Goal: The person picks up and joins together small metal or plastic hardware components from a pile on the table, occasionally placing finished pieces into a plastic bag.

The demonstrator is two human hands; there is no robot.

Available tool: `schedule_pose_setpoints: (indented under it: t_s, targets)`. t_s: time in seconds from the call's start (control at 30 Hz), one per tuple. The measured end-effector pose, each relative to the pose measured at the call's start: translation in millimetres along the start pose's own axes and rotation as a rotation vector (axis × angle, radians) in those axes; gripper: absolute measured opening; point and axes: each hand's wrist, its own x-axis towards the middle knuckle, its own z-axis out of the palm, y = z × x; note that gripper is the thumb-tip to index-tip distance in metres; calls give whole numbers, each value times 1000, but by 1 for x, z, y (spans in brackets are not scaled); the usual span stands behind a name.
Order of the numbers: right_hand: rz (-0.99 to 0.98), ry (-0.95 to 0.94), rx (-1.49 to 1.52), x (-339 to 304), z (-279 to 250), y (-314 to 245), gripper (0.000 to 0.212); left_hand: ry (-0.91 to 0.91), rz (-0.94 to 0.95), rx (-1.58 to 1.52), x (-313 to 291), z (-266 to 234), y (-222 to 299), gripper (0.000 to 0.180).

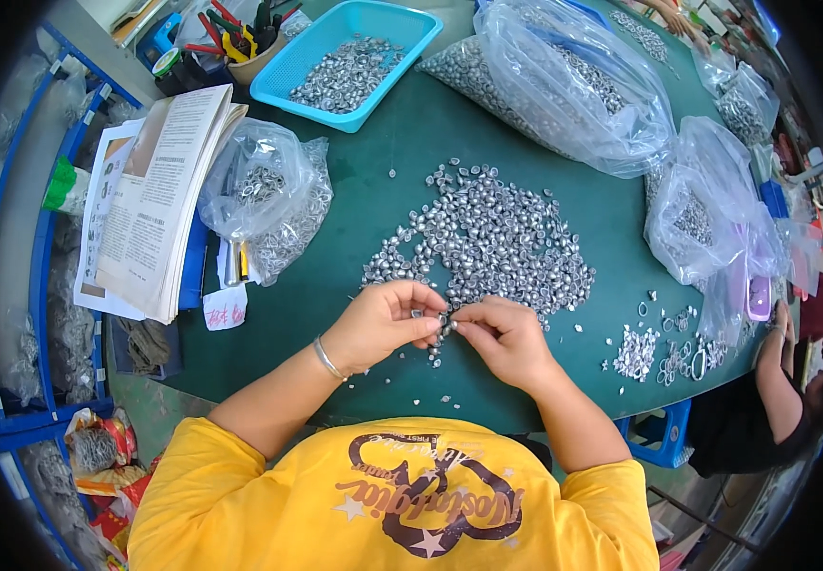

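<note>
A wide heap of small silvery metal pieces (516, 233), rounded and cup-like, lies on the green table in front of me. At its near edge my left hand (383, 324), with a bangle at the wrist, has thumb and fingers pinched on a small silvery metal piece. Close against it, my right hand (506, 338) pinches at the same spot with thumb and forefinger. The fingertips of both hands nearly meet there and partly hide what they hold. A few loose pieces (435, 354) lie just below the fingers.
A blue basket (268, 88) of metal pieces stands at the back, with a tool holder (257, 67) beside it. Large clear bags (611, 124) fill the back right. Papers (159, 200) and a clear bag (292, 214) sit left. Another person's arm (778, 376) rests at the right.
</note>
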Motion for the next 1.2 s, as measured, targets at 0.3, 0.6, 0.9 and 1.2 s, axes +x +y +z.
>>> schedule_pose_setpoints:
  t_s: [0.3,0.6,0.9,1.2]
  targets:
    - [455,-224,1238,-5,-14,4,5,-211,-256,-746,-7,-5,-18,11]
    - [-145,-61,-251,8,1,0,6,-122,-139,-761,-12,-22,-9,7]
    - [-92,-107,-67,10,3,3,6,87,-66,-677,-16,-24,1,8]
    - [480,-271,1232,0,-20,12,9,297,334,508,-16,-16,-2,6]
